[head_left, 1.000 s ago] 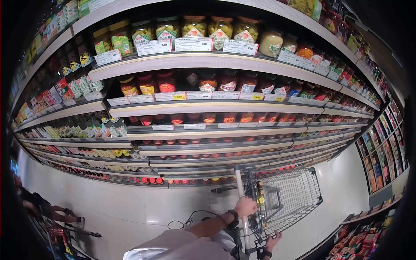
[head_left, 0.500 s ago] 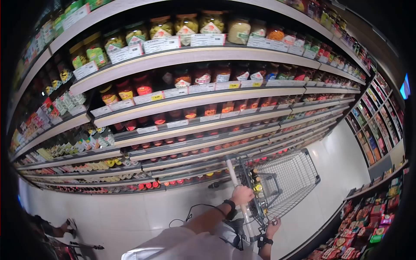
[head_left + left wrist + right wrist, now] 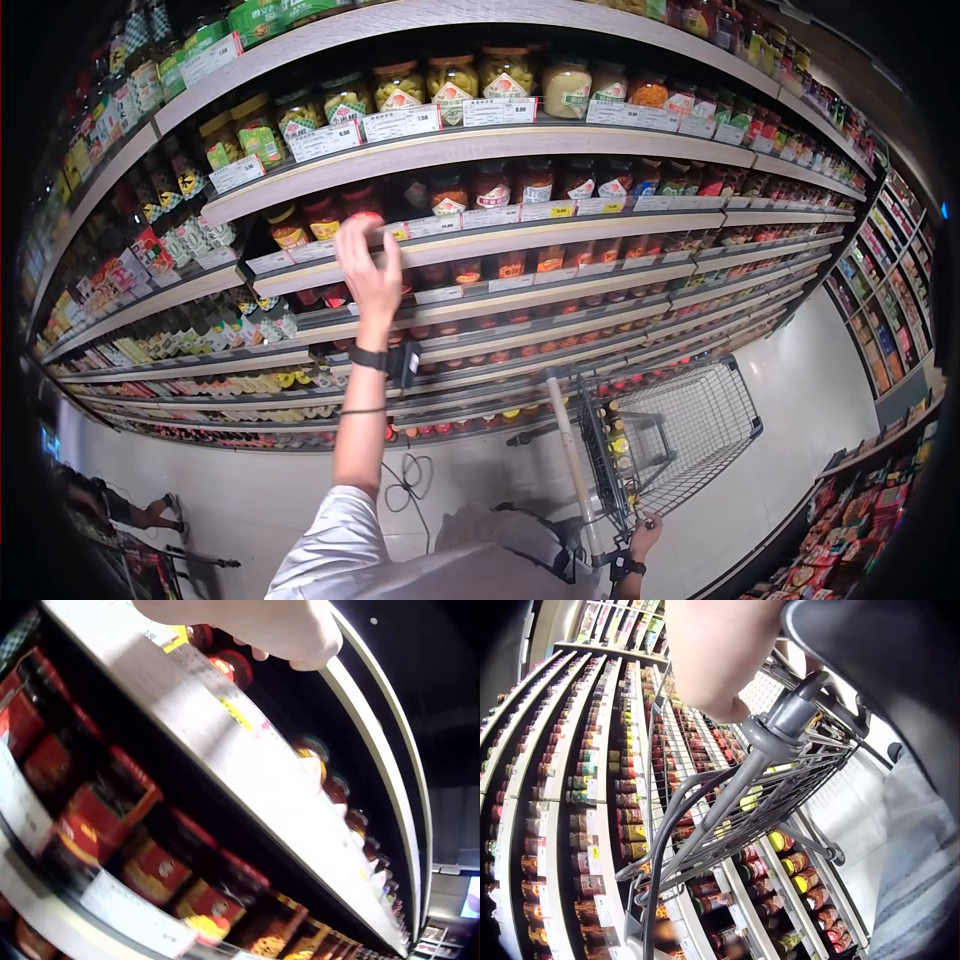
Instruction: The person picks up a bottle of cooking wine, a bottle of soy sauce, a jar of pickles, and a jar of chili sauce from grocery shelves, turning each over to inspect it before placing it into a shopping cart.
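Note:
My left hand (image 3: 370, 275) reaches up to the middle shelf, fingers spread and slightly bent in front of a red-labelled jar (image 3: 362, 196). In the left wrist view, the same hand (image 3: 255, 626) hovers over the shelf edge, close to a red-lidded jar (image 3: 236, 667); its fingertips are partly out of sight. Down at the right, my right hand (image 3: 645, 537) grips the near corner of a shopping cart (image 3: 700, 425). The right wrist view has this hand (image 3: 720, 656) at the cart's grey frame, its fingers mostly hidden.
Several bottles with yellow caps (image 3: 618, 445) stand inside the cart by its handlebar (image 3: 572, 460). Pickle jars (image 3: 452, 78) line the shelf above. A looped black cable (image 3: 408, 480) hangs near my body. Another person's legs (image 3: 155, 512) show at the left, and packets (image 3: 850, 530) fill a display on the right.
My left hand has let go of the cart handlebar and risen to the jars on the middle shelf. The right hand stays at the cart's corner. The view has shifted slightly.

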The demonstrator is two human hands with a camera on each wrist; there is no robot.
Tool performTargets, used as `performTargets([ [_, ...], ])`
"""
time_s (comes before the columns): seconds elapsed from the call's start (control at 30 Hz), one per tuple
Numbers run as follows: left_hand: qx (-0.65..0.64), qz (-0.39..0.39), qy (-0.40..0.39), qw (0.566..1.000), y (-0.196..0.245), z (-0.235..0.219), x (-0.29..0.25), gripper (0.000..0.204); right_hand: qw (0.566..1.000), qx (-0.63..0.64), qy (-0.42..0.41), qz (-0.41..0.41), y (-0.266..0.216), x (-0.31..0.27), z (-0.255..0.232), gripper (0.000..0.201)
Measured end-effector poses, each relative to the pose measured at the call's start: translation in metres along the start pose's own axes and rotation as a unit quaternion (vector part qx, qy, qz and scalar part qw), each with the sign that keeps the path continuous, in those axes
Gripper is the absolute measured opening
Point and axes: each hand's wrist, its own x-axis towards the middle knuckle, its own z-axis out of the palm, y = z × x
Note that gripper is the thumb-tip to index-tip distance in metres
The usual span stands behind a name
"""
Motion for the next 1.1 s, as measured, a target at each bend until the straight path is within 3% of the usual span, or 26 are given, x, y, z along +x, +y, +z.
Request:
performTargets([
  [0.13, 0.227, 0.065, -0.020, 0.971, -0.023, -0.013, 0.032, 0.042, 1.000, 0.016, -0.009, 0.014, 0.010, 0.007, 0.003, 0.028],
  [0.27, 0.319, 0.054, -0.087, 0.942, -0.044, -0.011, 0.043, 0.049, 0.999, 0.016, -0.011, 0.029, 0.007, 0.002, 0.002, 0.025],
  [0.37, 0.313, 0.064, -0.099, 0.942, -0.062, -0.005, 0.049, 0.046, 0.996, 0.042, -0.017, 0.076, -0.014, -0.003, 0.000, 0.022],
  [0.43, 0.323, 0.014, -0.175, 0.930, -0.071, -0.005, 0.058, 0.044, 0.994, 0.059, -0.019, 0.088, -0.030, -0.008, -0.003, 0.021],
  [0.67, 0.244, -0.061, -0.304, 0.919, -0.077, -0.016, 0.083, 0.039, 0.998, 0.064, 0.006, 0.018, 0.012, 0.002, 0.007, 0.019],
  [0.73, 0.200, -0.054, -0.317, 0.926, -0.090, -0.020, 0.085, 0.037, 0.996, 0.063, -0.015, 0.063, -0.005, -0.003, 0.002, 0.018],
  [0.77, 0.204, -0.087, -0.375, 0.900, -0.096, -0.022, 0.092, 0.031, 0.994, 0.063, -0.025, 0.085, -0.023, -0.006, -0.001, 0.017],
  [0.87, 0.150, -0.070, -0.385, 0.908, -0.118, -0.028, 0.096, 0.032, 0.994, 0.037, -0.035, 0.094, -0.042, -0.011, -0.006, 0.016],
  [0.97, 0.118, -0.090, -0.388, 0.910, -0.108, -0.036, 0.102, 0.036, 0.999, 0.012, -0.027, 0.027, -0.006, -0.001, 0.001, 0.016],
  [1.1, 0.056, -0.079, -0.371, 0.923, -0.086, -0.040, 0.104, 0.045, 0.998, 0.037, -0.026, 0.045, 0.007, 0.001, 0.002, 0.017],
])
